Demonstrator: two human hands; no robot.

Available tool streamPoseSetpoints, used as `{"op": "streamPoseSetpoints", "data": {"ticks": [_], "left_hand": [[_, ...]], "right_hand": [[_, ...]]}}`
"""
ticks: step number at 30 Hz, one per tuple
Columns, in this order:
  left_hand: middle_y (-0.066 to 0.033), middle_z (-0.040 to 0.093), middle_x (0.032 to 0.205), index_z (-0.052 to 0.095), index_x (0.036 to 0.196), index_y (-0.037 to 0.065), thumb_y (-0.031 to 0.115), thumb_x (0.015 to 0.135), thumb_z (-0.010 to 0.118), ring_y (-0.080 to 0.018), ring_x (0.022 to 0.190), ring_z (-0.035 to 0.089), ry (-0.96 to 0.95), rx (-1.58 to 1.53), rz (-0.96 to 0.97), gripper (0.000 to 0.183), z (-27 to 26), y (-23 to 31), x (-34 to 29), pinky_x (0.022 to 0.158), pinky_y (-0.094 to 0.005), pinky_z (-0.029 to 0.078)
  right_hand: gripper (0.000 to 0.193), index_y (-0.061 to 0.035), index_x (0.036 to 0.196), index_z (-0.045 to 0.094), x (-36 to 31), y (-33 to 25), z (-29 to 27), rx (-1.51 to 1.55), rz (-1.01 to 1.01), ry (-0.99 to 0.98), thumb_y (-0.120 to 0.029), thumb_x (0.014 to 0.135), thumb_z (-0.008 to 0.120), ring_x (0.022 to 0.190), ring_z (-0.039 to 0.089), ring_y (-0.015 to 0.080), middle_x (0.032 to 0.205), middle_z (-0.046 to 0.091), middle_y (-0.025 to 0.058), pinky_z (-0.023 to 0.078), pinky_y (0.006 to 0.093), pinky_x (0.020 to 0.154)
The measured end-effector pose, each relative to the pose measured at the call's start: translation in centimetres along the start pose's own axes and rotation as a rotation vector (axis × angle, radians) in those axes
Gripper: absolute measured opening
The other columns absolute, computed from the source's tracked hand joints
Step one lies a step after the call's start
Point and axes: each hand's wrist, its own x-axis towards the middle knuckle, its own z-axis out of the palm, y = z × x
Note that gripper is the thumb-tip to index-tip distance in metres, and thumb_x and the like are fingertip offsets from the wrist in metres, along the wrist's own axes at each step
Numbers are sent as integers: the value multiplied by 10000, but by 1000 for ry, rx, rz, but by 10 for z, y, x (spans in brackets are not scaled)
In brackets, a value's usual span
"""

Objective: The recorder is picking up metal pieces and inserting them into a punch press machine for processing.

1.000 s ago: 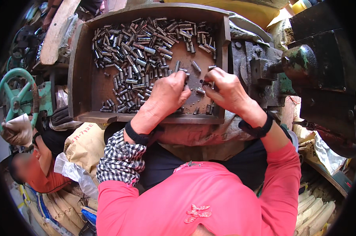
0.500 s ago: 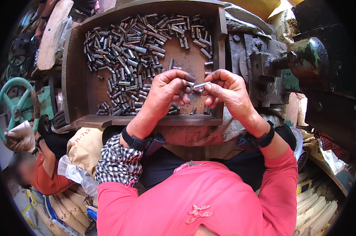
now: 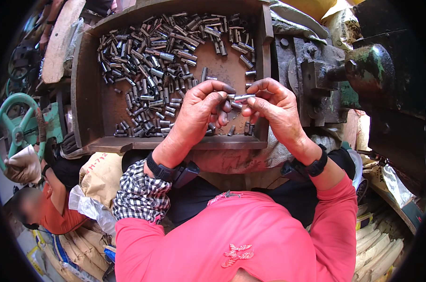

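Inspector A: Hand positions relative to the tray?

Inspector B: Both are raised over the near right part of the rusty metal tray [image 3: 95,117]. The left hand [image 3: 199,110] has its fingers curled, tips pinching the left end of a small metal tube [image 3: 243,97]. The right hand [image 3: 276,108] pinches the right end of the same tube between thumb and fingertips. The tube lies roughly level between them, above the tray floor. The left hand seems to hold further small pieces; how many I cannot tell.

Inspector A: Forearms?

Inspector B: Both rise from the tray's near edge. Each wrist carries a black band; pink sleeves, with a checked cuff on the left.

Inspector A: Tray contents?

Inspector B: A dense heap of short metal tubes [image 3: 161,61] fills its far and left portions; a few loose ones lie under the hands.

Inspector A: Surroundings?

Inspector B: Right of the tray, a dark machine body [image 3: 363,80]. Left of it, a green handwheel [image 3: 15,124] and another person [image 3: 48,207] in orange, low down. Sacks [image 3: 102,174] sit below the tray's near edge.
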Motion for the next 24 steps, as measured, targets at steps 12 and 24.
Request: {"op": "streamPoseSetpoints", "data": {"ticks": [12,24], "left_hand": [[-63,593,704,574,1023,12,96,908,507,-88,465,531,25,12,42,157,2,-2,1,389,-177,412],[-61,601,695,564,1017,15,128,915,533,-89,459,529,47,76,43,156,4,-7,4,384,-179,409]], "right_hand": [[145,11,1000,535,1,3,-2,90,-15,51,-29,864,569,807,664,171,874,632,96,529,229,611],[147,27,983,533,0,2,-2,103,8,66,-15,849,575,830,663,186,893,624,108,532,238,628]]}}
